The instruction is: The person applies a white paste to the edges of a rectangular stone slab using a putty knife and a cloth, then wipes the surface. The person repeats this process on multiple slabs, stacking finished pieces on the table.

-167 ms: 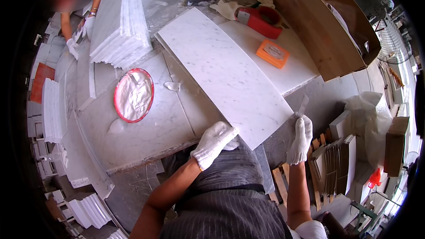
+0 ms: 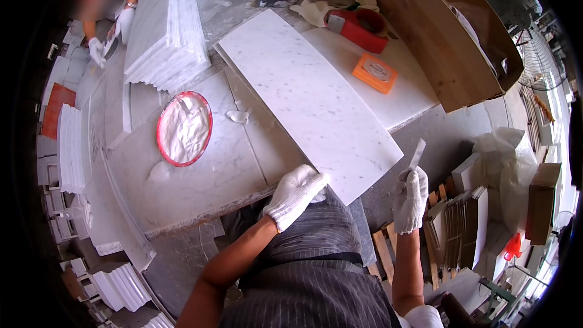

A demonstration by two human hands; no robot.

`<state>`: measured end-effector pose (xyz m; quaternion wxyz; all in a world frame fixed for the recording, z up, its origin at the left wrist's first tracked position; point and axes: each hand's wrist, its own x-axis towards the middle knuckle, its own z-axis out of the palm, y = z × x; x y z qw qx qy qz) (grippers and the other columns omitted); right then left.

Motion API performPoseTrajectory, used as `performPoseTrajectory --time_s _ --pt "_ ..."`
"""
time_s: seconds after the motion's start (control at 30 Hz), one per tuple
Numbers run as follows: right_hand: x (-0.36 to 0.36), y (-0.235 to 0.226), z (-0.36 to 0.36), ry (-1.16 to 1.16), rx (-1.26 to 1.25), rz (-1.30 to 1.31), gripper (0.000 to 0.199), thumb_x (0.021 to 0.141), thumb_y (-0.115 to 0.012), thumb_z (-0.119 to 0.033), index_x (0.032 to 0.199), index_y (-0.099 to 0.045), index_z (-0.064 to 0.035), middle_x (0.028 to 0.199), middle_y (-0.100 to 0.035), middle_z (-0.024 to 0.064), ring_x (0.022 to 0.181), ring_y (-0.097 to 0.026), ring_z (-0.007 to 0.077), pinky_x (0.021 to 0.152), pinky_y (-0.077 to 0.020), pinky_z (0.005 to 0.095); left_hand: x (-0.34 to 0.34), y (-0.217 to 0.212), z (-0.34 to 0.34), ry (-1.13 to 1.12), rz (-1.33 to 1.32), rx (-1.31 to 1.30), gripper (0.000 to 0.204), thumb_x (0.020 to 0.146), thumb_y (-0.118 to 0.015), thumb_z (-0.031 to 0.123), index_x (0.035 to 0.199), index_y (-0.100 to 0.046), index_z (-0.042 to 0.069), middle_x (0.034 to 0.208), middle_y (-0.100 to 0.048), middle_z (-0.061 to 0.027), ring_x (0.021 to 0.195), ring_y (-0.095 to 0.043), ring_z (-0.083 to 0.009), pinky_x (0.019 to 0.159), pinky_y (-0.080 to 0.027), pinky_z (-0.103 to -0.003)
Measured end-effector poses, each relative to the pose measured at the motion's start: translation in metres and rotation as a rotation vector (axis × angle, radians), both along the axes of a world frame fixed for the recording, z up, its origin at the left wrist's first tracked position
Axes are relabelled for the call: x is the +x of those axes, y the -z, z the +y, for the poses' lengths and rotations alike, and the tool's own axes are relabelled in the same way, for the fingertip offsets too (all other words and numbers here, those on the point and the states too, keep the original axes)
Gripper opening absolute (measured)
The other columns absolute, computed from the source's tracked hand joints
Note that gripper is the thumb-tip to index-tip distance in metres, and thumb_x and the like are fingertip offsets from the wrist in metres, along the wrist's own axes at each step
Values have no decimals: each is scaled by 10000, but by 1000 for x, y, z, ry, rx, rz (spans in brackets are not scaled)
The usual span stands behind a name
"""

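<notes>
A long white marble tile (image 2: 310, 103) with grey flecks lies slantwise, its near end jutting past the bench edge. My left hand (image 2: 297, 194), in a white knit glove, is closed on the tile's near left edge; its fingertips are partly hidden there. Just off the near right corner, my right hand (image 2: 412, 200), gloved too, pinches a flat, pale, blade-like strip (image 2: 418, 153) that points up and is apart from the tile. To the left sits a red-rimmed bowl (image 2: 159, 133) of white paste, with a smear of paste (image 2: 238, 116) between it and the tile.
Beyond the tile lie an orange flat box (image 2: 375, 73), a red tape dispenser (image 2: 358, 30) and a cardboard box (image 2: 437, 42). Stacked marble slabs (image 2: 164, 30) stand at the far left, where a co-worker's gloved hands (image 2: 112, 39) are busy. Boards (image 2: 458, 225) lean by a pallet at right.
My right hand has dropped slightly and turned, so the strip now tilts right and stands clearer of the tile corner. My left hand stays on the edge. The co-worker's hands have shifted.
</notes>
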<state>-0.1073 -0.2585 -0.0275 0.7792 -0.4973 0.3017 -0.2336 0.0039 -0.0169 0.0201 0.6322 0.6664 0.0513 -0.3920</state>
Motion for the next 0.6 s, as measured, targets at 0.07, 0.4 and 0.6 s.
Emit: performPoseTrajectory --time_s 0.07,0.4,0.6 --pt "7 -10 -1 2 -36 -40 220 978 -618 -250 1076 -614 -53 842 -607 15 653 -513 76 578 -420 215 -3 7 5 9 -39 13 261 956 -646 266 941 -625 7 812 -673 -69 728 -658 -128 685 -547 -268" --pt "133 -140 103 -770 -914 -227 315 875 -655 -7 1183 -665 -77 936 -693 103 810 -679 195 715 -545 303 -5 0 14 144 -309 281 501 893 -579 489 951 -667 -1 806 -665 -200 745 -640 -324 715 -482 -394" --pt "212 -122 222 -895 -1644 -445 167 892 -606 -149 1028 -704 -153 818 -673 113 701 -677 266 624 -537 375 -31 37 14 275 -508 332 501 936 -541 507 959 -678 26 881 -666 -210 862 -644 -371 728 -474 -436"
